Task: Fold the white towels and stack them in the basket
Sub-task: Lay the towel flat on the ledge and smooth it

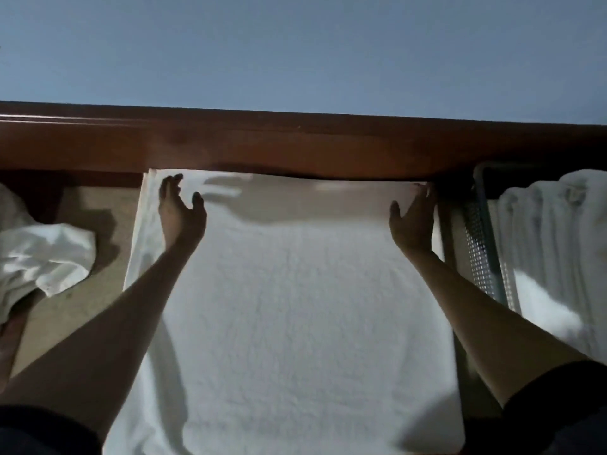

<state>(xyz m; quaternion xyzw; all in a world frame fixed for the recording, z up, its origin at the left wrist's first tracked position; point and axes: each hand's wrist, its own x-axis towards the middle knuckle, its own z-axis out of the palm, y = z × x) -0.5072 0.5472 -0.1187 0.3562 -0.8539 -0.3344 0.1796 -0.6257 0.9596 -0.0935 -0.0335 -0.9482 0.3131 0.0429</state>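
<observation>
Where headboard [295, 149] blocks, towel [295, 307] edge.

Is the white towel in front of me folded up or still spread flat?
Spread flat: the white towel lies wide across the surface, both hands open near its far corners. A second layer shows along its left edge.

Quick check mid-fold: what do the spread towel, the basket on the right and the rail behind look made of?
Towel: looks like white terry cotton, matte, nubbly surface. Basket: probably plastic, perforated mesh wall with a smooth pale rim. Rail: seems varnished reddish-brown wood, faint sheen along its top edge.
</observation>
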